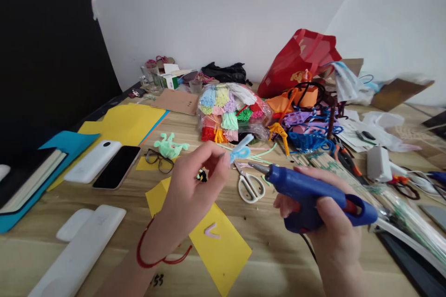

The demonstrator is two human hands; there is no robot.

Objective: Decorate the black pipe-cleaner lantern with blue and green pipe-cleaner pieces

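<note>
Between the thumb and fingers of my left hand is a light blue pipe cleaner bent into loops. My right hand is wrapped round a blue hot glue gun, its metal nozzle pointing left, a short way from the blue loops and apart from them. White-handled scissors lie on the table below the two. Under my left forearm is a yellow paper sheet, with a small pink bent pipe cleaner piece on it. A mint green pipe cleaner figure lies farther left.
A plastic bag of coloured pipe cleaners lies behind my hands. A red bag stands at the back right. Pliers lie to the right; a phone, white power banks and glasses are on the left.
</note>
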